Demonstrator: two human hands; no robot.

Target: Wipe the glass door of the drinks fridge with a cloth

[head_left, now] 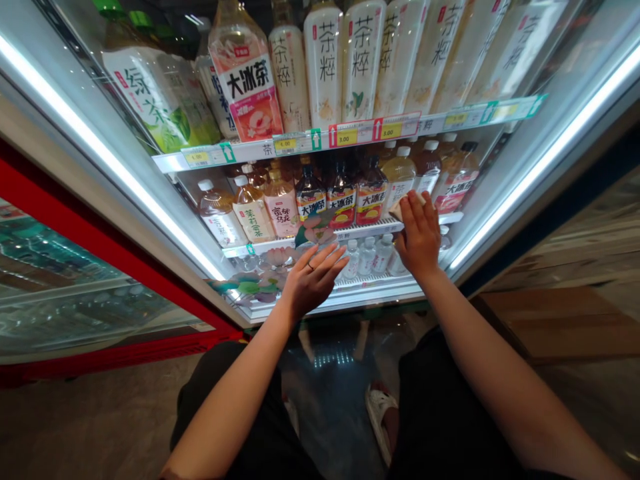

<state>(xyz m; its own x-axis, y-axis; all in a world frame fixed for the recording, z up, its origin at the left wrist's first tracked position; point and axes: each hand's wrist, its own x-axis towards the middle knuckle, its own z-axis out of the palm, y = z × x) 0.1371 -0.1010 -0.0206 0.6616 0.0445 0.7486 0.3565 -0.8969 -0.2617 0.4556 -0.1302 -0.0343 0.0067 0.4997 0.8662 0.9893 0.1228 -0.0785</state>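
Observation:
Both my hands are raised in front of a lit drinks cooler. My left hand [313,280] has its fingers spread and a ring on one finger, and it holds nothing, close to several small water bottles [367,257] on the bottom shelf. My right hand [419,235] is at the edge of the middle shelf [360,228], with a small pale item [400,210] partly hidden behind its fingers. Dark bottles of iced tea [341,197] stand just above my left hand. Tall white tea bottles [323,67] fill the top shelf.
Green-tagged price rails [350,133] run along the shelves, and floral decals [255,283] appear near the cooler's lower left. A red-framed glass cooler door [115,227] stands at left. Cardboard [555,327] lies at right on the stone floor, and my sandalled foot [380,420] shows below.

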